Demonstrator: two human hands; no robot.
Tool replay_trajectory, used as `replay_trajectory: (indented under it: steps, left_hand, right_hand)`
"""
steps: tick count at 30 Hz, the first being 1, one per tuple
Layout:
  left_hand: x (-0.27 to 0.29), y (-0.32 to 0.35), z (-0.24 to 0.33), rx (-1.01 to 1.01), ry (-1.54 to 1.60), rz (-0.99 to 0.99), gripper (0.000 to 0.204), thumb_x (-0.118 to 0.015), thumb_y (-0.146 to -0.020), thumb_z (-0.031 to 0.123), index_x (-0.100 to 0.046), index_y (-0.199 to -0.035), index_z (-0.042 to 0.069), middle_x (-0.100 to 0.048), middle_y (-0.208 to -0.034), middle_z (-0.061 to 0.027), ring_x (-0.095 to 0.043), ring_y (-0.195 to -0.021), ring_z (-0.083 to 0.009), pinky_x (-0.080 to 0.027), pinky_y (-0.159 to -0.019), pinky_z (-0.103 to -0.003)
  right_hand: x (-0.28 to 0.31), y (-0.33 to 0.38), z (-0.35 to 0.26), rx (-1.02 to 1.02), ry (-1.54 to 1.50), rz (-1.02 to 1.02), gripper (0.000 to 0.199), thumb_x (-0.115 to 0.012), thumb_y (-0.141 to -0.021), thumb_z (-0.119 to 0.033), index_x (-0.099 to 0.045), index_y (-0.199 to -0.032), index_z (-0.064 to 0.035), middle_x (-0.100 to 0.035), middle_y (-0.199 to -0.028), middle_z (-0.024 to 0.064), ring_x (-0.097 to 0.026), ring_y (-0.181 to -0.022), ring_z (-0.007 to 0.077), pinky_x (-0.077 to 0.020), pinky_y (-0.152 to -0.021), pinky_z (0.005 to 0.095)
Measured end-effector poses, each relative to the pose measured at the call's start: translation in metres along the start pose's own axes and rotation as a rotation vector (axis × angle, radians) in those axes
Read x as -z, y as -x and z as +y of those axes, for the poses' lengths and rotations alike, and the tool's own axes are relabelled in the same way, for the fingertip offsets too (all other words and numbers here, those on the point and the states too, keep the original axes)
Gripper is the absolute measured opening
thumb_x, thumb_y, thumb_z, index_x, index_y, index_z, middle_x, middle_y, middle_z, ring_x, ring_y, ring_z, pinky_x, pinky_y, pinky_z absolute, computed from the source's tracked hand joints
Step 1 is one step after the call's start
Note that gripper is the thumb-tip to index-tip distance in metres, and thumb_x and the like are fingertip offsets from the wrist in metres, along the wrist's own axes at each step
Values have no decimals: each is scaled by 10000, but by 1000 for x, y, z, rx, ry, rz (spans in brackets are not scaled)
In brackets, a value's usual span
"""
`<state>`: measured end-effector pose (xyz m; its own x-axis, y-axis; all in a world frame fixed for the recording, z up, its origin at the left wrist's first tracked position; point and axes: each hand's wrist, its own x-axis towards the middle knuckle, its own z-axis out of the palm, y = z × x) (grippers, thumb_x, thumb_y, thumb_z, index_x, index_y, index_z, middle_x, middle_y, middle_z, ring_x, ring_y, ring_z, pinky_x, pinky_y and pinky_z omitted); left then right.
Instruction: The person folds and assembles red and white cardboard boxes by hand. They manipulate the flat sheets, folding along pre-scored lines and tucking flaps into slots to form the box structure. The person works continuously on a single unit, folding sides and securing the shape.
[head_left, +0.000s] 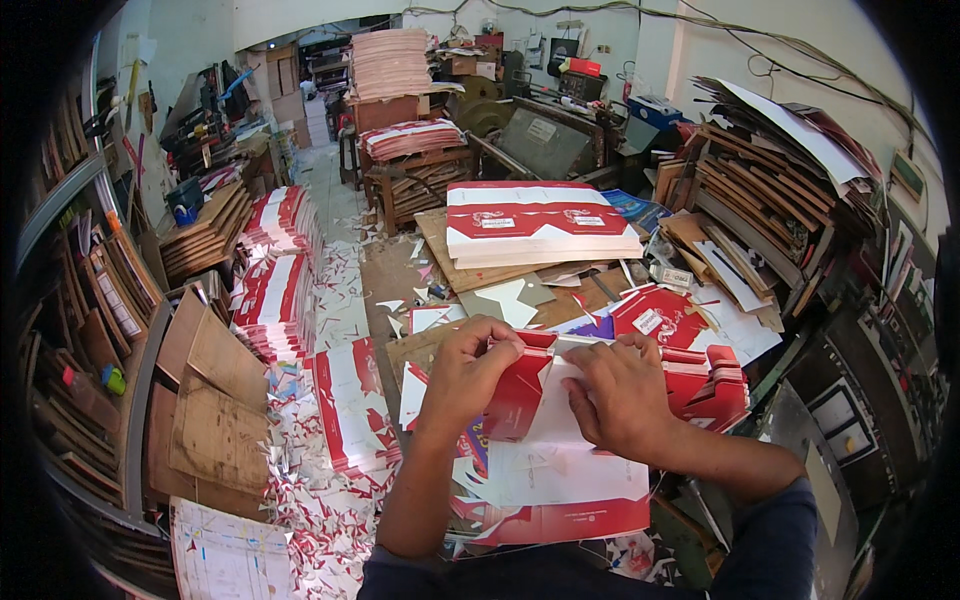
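My left hand (470, 365) is closed in a pinch at the upper edge of a raised red flap (518, 397), part of a stack of die-cut printed card sheets. To its right my right hand (625, 395) lies bent over the white part of the same stack, thumb and forefinger on the card; its other fingertips are partly hidden. The white and red card sheets (560, 475) spread toward me below both hands. Beside my right hand, a bundle of red cut card (715, 385) sticks out to the right.
Behind my hands a tall stack of red and white sheets (540, 225) rests on a wooden board (450, 255). Paper scraps (335, 520) cover the floor at left, near more sheet stacks (275, 290). Wooden boards (215, 410) lean at left; piled boards (765, 190) stand at right.
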<state>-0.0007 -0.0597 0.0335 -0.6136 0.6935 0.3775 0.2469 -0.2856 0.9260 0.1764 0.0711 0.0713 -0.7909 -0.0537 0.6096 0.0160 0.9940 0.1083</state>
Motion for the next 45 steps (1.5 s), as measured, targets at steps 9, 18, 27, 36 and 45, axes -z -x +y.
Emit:
replay_trajectory:
  steps: [9,18,27,36,45]
  left_hand:
    - [13,-11,25,-252,-285,-244,129,-674,-887,122,-661,-895,-7,-657,-851,-48,-607,-812,-128,-480,-765,-274]
    - [26,-43,79,-357,-790,-715,127,-662,-814,134,-637,-837,12,-640,-840,-139,-647,-748,-287,-510,-697,-371]
    - [12,-31,71,-412,-961,-551,146,-611,-843,131,-549,-877,3,-594,-826,-170,-619,-754,-375,-484,-690,-447]
    - [10,-21,64,-299,-701,-553,96,-577,-881,78,-509,-901,13,-565,-1030,-182,-598,-973,-349,-472,-818,-398]
    - [19,-17,68,-499,-289,-664,87,-606,-897,97,-568,-840,44,-589,-1162,-166,-536,-1254,-336,-411,-1048,-451]
  right_hand:
    - [4,2,0,32,-4,10,363,-718,-821,-119,-578,-1149,-48,-637,-956,99,-607,-851,274,-392,-883,475]
    - [3,2,-2,15,11,-14,365,-698,-832,-162,-607,-1171,-61,-637,-957,79,-609,-864,245,-382,-914,483]
    - [2,5,0,45,-18,27,375,-708,-806,-135,-606,-1159,-57,-624,-931,70,-600,-850,232,-382,-892,476]
    - [-2,5,6,32,-15,60,369,-683,-820,-140,-594,-1168,-55,-626,-966,63,-596,-864,226,-369,-887,464]
    - [-8,-2,13,-10,-6,73,364,-676,-819,-125,-593,-1166,-52,-628,-968,73,-610,-880,228,-370,-877,464]
